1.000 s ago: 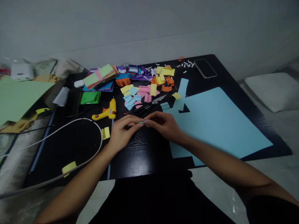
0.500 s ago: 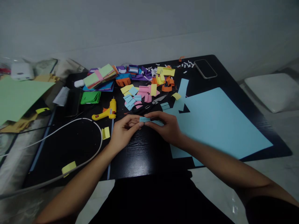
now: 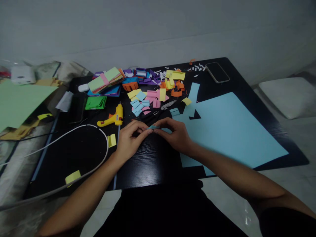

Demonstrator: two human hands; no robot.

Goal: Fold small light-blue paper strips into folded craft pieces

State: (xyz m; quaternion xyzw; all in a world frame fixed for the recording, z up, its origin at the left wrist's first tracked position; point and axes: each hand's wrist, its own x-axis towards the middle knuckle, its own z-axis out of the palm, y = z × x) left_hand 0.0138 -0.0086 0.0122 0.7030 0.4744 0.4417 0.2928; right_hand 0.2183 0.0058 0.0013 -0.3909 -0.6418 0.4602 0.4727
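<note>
A small folded piece of light blue paper [image 3: 153, 126] is pinched between my two hands, just above the black table [image 3: 145, 164]. My left hand [image 3: 132, 138] grips its left end with thumb and fingers. On the other end, my right hand [image 3: 176, 135] closes thumb against forefinger. Fingertips cover much of the paper. Right behind my hands lie scissors [image 3: 168, 105] with dark handles and another folded blue piece [image 3: 174, 112]. Large light blue sheets [image 3: 234, 131] spread to the right, partly under my right forearm.
A yellow glue gun [image 3: 115, 117] lies left of my hands, near a looping white cable [image 3: 107, 148]. Cut blue, pink and yellow paper pieces [image 3: 140, 103] form a pile behind. A phone [image 3: 217, 72] rests at the back right. Bundled coloured paper [image 3: 106, 80] sits at the back left.
The blue paper piece has tilted between my fingers, and less of its flat face shows. Both hands stay in nearly the same place.
</note>
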